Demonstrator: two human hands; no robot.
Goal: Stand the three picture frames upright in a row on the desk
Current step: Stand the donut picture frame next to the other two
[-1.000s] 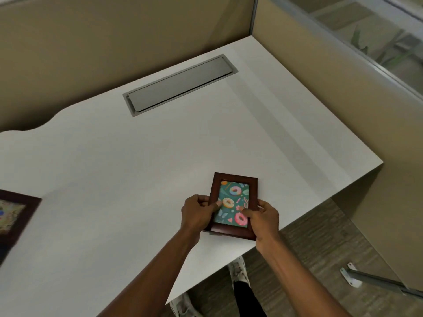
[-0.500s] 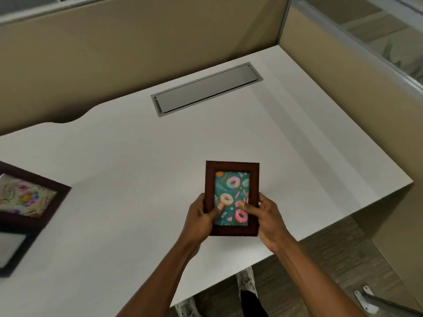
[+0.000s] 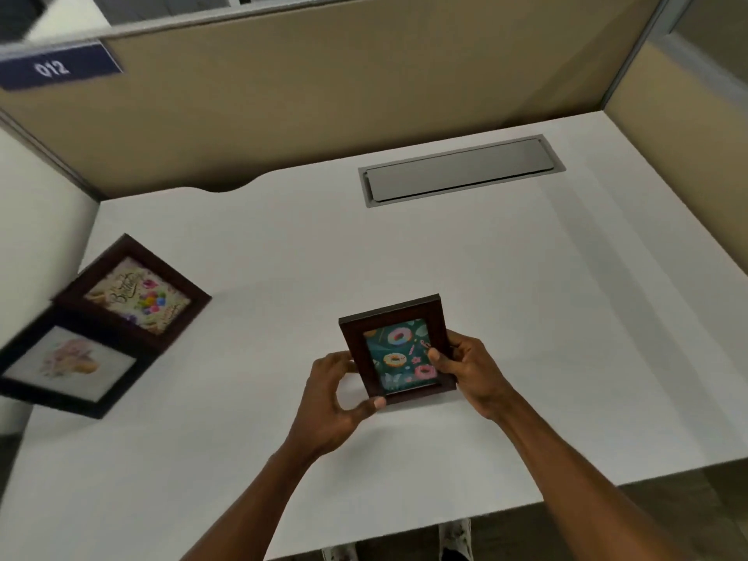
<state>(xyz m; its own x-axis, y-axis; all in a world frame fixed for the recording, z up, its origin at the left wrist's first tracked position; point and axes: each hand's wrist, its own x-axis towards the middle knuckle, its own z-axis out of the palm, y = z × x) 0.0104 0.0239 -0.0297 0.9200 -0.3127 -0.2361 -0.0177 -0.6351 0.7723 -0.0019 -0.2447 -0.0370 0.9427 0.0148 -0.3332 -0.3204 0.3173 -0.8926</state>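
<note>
A small dark wooden frame with a donut picture [image 3: 398, 350] is tilted up off the white desk [image 3: 526, 317], its top edge raised. My left hand [image 3: 338, 398] pinches its lower left corner and my right hand [image 3: 465, 368] grips its right side, thumb on the glass. Two larger frames lie flat at the desk's left edge: one with a birthday card picture [image 3: 133, 295], and in front of it a dark frame with a pale picture [image 3: 69, 364]. Those two touch or overlap at a corner.
A grey cable hatch [image 3: 461, 172] is set into the desk at the back right. Beige partition walls [image 3: 324, 103] close the back and right side. A blue sign reading 012 [image 3: 56, 66] hangs top left. My shoes show below the front edge.
The donut frame has been lifted from nearly flat to tilted up, and carried further onto the desk. My left hand slid to its lower corner. The view swung left, bringing both other frames into sight.
</note>
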